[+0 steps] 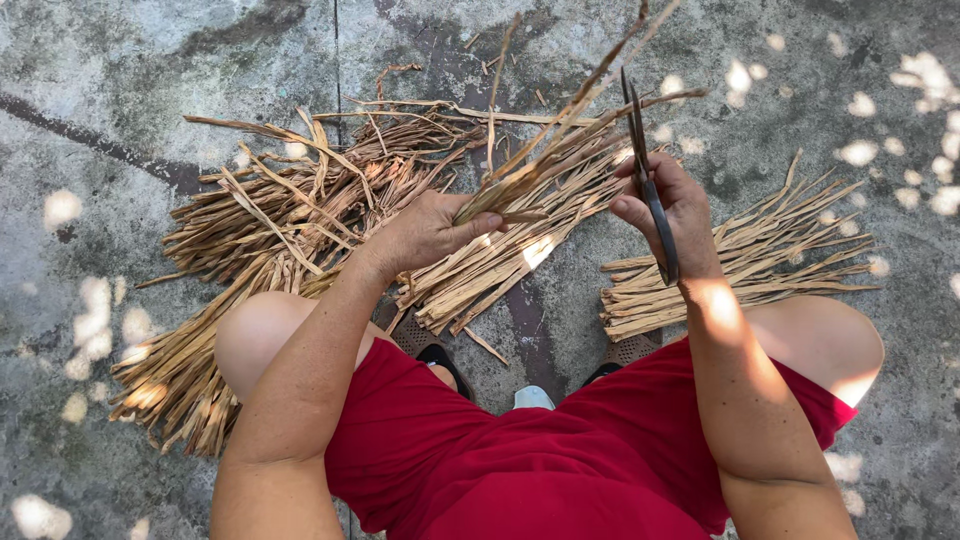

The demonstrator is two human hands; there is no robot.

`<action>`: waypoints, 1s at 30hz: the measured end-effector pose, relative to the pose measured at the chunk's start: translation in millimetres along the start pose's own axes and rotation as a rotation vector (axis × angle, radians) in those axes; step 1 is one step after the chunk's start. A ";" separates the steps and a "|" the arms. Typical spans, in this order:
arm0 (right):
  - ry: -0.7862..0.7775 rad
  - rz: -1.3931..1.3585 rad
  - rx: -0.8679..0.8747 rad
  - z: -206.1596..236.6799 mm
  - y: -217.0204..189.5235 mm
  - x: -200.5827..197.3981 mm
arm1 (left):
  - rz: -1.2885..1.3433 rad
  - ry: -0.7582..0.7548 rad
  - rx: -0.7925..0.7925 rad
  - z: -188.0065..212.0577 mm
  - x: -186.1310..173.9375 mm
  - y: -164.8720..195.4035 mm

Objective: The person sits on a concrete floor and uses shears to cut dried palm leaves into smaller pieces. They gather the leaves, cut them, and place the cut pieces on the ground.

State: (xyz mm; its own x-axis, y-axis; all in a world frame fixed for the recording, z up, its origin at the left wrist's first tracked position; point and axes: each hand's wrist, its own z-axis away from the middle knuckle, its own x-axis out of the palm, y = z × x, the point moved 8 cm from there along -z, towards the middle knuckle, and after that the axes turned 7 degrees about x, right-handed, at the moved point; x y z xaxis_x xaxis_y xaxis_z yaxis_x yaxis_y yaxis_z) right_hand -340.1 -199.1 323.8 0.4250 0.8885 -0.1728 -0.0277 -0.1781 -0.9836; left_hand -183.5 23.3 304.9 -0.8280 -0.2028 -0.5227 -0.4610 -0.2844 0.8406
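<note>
A: Counting: three piles of dried strips (300, 220) on the concrete floor (120, 100)?
B: Yes. Left hand (425, 232) grip closed on one bunch of strips (560, 150); right hand (670, 205) closed around one pair of scissors (645, 170).

No packages, labels, signs or screens seen.
Nothing of that kind is shown anywhere in the head view.
</note>
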 end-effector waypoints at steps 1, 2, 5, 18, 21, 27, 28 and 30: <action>0.018 -0.002 0.006 1.6 0.1 -1.3 | -0.008 -0.004 0.013 -0.3 1.1 1.2; 0.036 -0.003 0.013 2.5 0.1 -3.1 | -0.015 -0.008 0.025 -0.4 2.0 2.5; 0.023 -0.149 0.027 3.6 1.1 -7.5 | -0.029 0.027 -0.059 3.4 -1.8 -2.3; -0.083 0.185 0.141 6.1 27.3 26.1 | 0.050 0.149 0.012 15.8 -21.9 -2.0; -0.080 0.195 0.154 8.6 26.1 31.9 | 0.005 0.128 0.055 16.0 -16.5 2.9; -0.064 0.215 0.119 9.0 14.9 39.0 | -0.003 0.165 0.094 20.0 -20.9 0.2; -0.062 0.212 0.135 8.7 15.9 40.8 | -0.017 0.160 0.084 20.2 -21.3 -2.7; -0.058 0.132 0.205 10.0 21.8 42.2 | -0.053 0.141 0.067 19.9 -20.5 -7.9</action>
State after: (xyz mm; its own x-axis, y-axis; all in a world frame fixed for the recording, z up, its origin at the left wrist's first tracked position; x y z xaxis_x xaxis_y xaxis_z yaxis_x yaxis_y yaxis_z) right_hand -331.8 -161.3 294.6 0.3527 0.8871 -0.2976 -0.2647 -0.2104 -0.9411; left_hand -169.2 48.4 311.9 -0.7511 -0.3198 -0.5775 -0.5272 -0.2358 0.8163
